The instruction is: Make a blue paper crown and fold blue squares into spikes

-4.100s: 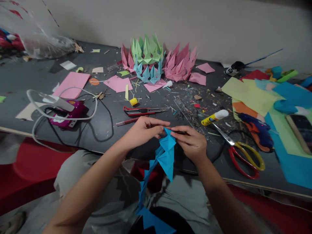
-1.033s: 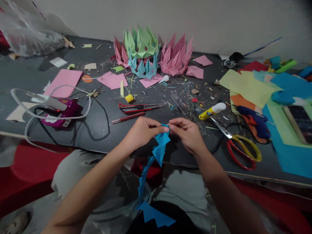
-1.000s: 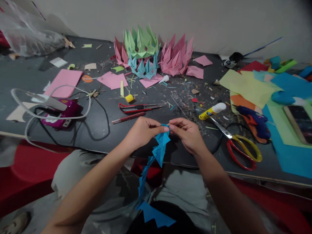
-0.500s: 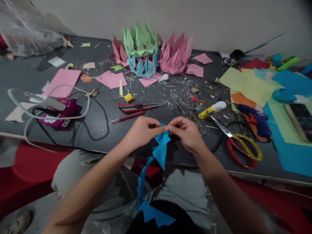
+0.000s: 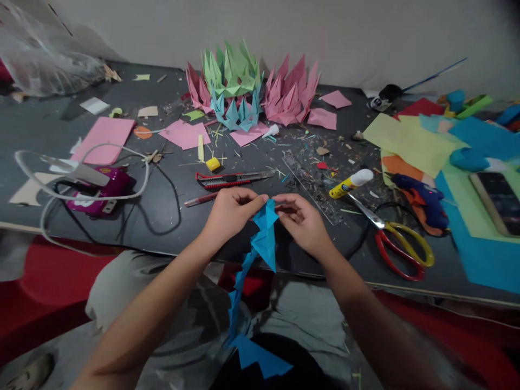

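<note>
A chain of folded blue paper with pointed corners hangs from my hands above the table's front edge. It trails down to my lap, where its lower end lies spread over dark cloth. My left hand pinches the top of the chain between thumb and fingers. From the other side, my right hand holds the chain's upper right edge with its fingertips, the thumb near a blue corner. Just beyond my left hand lie a red utility knife and a reddish pen-like stick.
Green, pink and light-blue folded paper crowns stand at the back. To the right are scissors, a glue stick, a glue gun, paper sheets and a phone. A purple power adapter with cables lies left.
My left hand has shifted slightly left and up, and the chain's top now stands upright between my hands. My right fingers have loosened and spread a little. The view has shifted slightly.
</note>
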Available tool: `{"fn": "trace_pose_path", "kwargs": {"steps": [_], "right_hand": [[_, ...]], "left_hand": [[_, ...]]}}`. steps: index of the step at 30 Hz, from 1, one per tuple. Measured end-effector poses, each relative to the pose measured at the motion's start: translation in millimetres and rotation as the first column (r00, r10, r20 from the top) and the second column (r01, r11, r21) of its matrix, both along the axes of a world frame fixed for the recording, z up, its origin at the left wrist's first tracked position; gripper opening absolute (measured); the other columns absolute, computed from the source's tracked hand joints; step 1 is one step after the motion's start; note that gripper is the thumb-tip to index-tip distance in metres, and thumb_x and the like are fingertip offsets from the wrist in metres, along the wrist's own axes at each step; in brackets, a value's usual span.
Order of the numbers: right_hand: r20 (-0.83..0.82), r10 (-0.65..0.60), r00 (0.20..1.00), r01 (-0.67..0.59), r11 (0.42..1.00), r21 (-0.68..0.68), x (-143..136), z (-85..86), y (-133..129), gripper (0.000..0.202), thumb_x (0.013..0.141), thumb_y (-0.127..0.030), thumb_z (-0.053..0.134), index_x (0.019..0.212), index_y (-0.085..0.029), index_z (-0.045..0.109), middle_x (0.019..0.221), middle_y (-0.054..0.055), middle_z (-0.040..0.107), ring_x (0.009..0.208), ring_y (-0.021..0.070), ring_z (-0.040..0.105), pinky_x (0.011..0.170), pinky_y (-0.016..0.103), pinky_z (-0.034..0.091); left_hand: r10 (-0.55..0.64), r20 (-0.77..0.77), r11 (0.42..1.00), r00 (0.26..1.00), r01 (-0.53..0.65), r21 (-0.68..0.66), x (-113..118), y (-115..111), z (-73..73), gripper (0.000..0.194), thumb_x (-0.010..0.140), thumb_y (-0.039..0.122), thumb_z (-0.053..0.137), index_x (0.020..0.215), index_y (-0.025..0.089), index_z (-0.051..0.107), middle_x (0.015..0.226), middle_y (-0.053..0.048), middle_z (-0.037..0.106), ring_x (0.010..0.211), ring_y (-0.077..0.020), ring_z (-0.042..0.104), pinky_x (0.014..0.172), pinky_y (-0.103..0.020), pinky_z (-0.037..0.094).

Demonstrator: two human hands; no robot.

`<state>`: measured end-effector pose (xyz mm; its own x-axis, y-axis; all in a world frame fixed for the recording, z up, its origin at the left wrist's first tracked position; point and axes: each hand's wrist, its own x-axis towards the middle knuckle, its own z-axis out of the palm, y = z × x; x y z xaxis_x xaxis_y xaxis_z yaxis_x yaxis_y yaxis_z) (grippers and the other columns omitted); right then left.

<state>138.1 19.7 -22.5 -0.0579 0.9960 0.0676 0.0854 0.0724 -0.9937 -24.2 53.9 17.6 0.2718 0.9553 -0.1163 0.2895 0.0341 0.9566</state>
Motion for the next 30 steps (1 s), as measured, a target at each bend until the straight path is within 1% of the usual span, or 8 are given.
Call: {"fn": "trace_pose_path", "kwargs": {"steps": [3,8,13,16,19,21,25,30], "right_hand": [[0.258,0.017,0.966,-0.077,0.971,0.225,-1,-0.9,-4,0.044,0.073,-0.017,0.056,0.116,-0.026,0.049,0.127,0.009,0.046,0.109,0.0205,0.051,0.081,0.034,0.048],[0.510,-0.001,0.860,-0.215,0.906,0.364,-5,-1.2,-5,0.056,0.071,-0.011,0.053,0.123,-0.030,0.047,0.129,0.006,0.048,0.120,0.0226,0.043,0.101,0.044,0.035],[0.318,-0.110,0.942,-0.010,0.936,0.353,-6,-1.5,-6,0.030,0.082,-0.021,0.051,0.108,-0.030,0.060,0.112,0.002,0.062,0.103,0.0198,0.057,0.092,0.037,0.043],[0.206,-0.259,0.944,0.206,0.947,0.246,-3,0.6,-4,0.020,0.084,-0.030,0.051,0.097,-0.027,0.066,0.096,0.002,0.069,0.085,0.0197,0.064,0.081,0.036,0.049],[0.126,-0.388,0.913,0.372,0.918,0.138,3,2.5,2,0.021,0.081,-0.037,0.054,0.087,-0.024,0.069,0.078,0.002,0.070,0.066,0.0192,0.065,0.068,0.035,0.052],[0.024,-0.450,0.893,0.447,0.891,0.079,8,3.3,7,0.022,0.079,-0.040,0.057,0.082,-0.022,0.069,0.073,0.002,0.070,0.061,0.0188,0.064,0.062,0.034,0.053],[-0.159,-0.527,0.835,0.539,0.841,0.042,18,7.9,13,0.022,0.073,-0.042,0.062,0.075,-0.020,0.066,0.074,0.004,0.069,0.064,0.0186,0.065,0.058,0.032,0.053],[-0.174,-0.517,0.838,0.545,0.812,0.211,29,21.1,12,0.021,0.072,-0.039,0.064,0.081,-0.019,0.066,0.083,0.004,0.069,0.075,0.0192,0.065,0.059,0.031,0.054]], "left_hand": [[0.072,0.006,0.997,0.997,-0.073,0.026,-3,4,-7.0,0.031,0.072,0.038,0.061,0.056,0.013,0.055,0.049,0.003,0.047,0.045,-0.0061,0.039,0.043,-0.018,0.028],[0.068,0.073,0.995,0.995,-0.073,0.066,-3,6,-13.5,0.022,0.072,0.035,0.062,0.076,0.013,0.063,0.068,-0.001,0.062,0.059,-0.0098,0.053,0.055,-0.020,0.039],[-0.045,0.088,0.998,0.995,0.042,0.039,0,4,-7.1,0.035,0.080,0.047,0.051,0.074,0.014,0.061,0.061,0.001,0.056,0.058,-0.0098,0.051,0.054,-0.020,0.039],[-0.214,0.059,0.977,0.975,0.213,0.023,-1,0,-0.9,0.039,0.079,0.048,0.051,0.097,0.015,0.059,0.089,-0.003,0.063,0.079,-0.0143,0.057,0.067,-0.022,0.044],[-0.383,-0.089,0.923,0.919,0.386,0.013,-6,-7,5.7,0.064,0.069,0.044,0.065,0.123,0.018,0.044,0.120,-0.008,0.054,0.102,-0.0204,0.054,0.082,-0.027,0.043],[-0.452,-0.219,0.886,0.865,0.463,-0.001,-10,-12,9.4,0.075,0.068,0.038,0.066,0.133,0.020,0.033,0.128,-0.010,0.049,0.108,-0.0229,0.052,0.086,-0.030,0.042],[-0.425,-0.455,0.877,0.783,0.480,0.007,-17,-14,14.4,0.055,0.079,0.026,0.050,0.132,0.020,0.035,0.120,-0.010,0.055,0.104,-0.0251,0.055,0.085,-0.033,0.042],[-0.387,-0.539,0.879,0.748,0.475,0.029,-22,3,29.7,0.041,0.081,0.022,0.043,0.122,0.019,0.046,0.113,-0.008,0.059,0.100,-0.0220,0.058,0.084,-0.030,0.043]]}}
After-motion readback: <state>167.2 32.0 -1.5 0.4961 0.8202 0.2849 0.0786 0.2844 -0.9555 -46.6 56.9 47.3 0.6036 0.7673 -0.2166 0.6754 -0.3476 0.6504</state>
